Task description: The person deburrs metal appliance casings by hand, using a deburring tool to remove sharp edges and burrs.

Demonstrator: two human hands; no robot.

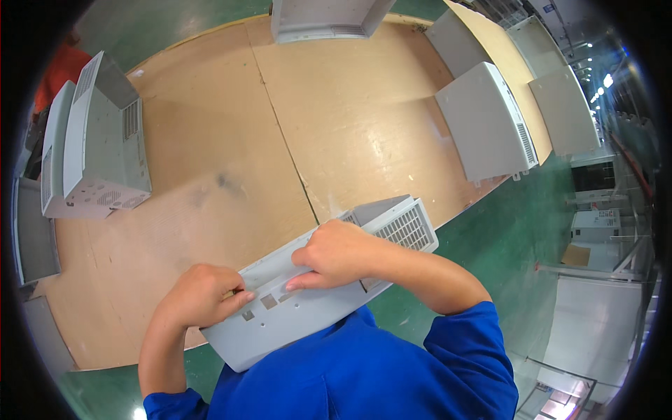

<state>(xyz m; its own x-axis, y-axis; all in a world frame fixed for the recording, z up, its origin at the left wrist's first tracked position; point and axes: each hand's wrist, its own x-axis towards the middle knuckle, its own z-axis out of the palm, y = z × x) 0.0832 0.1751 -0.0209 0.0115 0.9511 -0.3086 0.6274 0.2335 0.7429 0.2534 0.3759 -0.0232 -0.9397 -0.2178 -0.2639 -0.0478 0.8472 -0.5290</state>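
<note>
A light grey sheet-metal casing point(280, 325) lies at a slant along the near table edge, close against my body. It has square cut-outs and small holes in its near face, and a vent grille point(402, 227) at its right end. My left hand point(203, 297) is closed at the casing's left part, thumb and forefinger pinched beside the cut-outs. A small dark bit shows between them, too small to name. My right hand point(336, 255) lies across the middle of the casing with its fingers curled in and its thumb pointing left. What those fingers hold, if anything, is hidden.
Similar grey casings stand on the wooden table point(210, 140): a pair on the left point(105, 154), one at the far edge point(329, 21), and one at the right point(483, 122) beside a wooden board point(514, 77). Green floor point(483, 259) surrounds the table. Someone's orange garment point(61, 70) shows far left.
</note>
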